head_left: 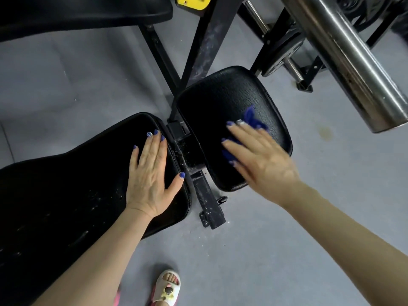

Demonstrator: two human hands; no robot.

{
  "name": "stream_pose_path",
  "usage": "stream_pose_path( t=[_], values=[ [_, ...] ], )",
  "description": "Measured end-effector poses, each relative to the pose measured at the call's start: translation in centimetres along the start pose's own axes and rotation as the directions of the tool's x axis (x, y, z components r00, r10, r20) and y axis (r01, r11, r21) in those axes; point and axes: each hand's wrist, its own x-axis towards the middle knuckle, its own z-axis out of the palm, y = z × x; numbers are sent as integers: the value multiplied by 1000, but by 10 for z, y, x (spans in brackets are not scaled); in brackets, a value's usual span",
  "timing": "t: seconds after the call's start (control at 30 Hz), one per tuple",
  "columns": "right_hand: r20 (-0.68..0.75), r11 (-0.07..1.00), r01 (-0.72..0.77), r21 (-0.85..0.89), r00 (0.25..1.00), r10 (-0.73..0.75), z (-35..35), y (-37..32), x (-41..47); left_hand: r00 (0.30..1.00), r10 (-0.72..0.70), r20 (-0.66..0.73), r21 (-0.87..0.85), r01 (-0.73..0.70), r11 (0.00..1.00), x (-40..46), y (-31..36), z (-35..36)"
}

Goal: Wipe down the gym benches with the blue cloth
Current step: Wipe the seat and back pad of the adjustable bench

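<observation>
Cloth: blue cloth (250, 123) is pressed flat on the seat pad (229, 107), under the right hand (260, 161), fingers apparently straight though blurred.
Brace: left hand (150, 173) is laid open on the back pad (77, 184).
Axis: unwiped seat surface extends away, beyond the fingertips.

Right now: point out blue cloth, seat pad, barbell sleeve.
blue cloth (251, 117), head view, bunched tip beyond the fingers.
seat pad (220, 102), head view, bare centre.
barbell sleeve (344, 54), head view, mid-shaft.

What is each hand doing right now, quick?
Left hand: open, flat on the long bench pad.
Right hand: open, straight fingers pressing the blue cloth onto the seat pad.
</observation>
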Motion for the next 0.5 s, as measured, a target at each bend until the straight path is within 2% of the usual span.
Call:
stream_pose_path(
  t=[0.1,0.23,0.3,0.4,0.5],
  values=[
    [-140,975,-215,53,965,220,-3,8,-18,1000,2,-2,5,-2,1000,0,-1,1],
    [-290,902,-407,145,854,432,18,-32,-25,1000,10,-6,-21,-10,1000,-2,-1,1],
    [-286,908,-374,191,863,416,30,-53,-32,1000,6,-7,-20,-6,1000,-2,-1,0],
    [-219,918,-249,307,921,323,35,-83,-44,1000,4,21,-39,-3,999,-1,-1,-4],
    [-212,887,-235,397,917,338,30,-114,-44,996,78,31,-211,-69,975,-7,-10,-11]
  ],
)
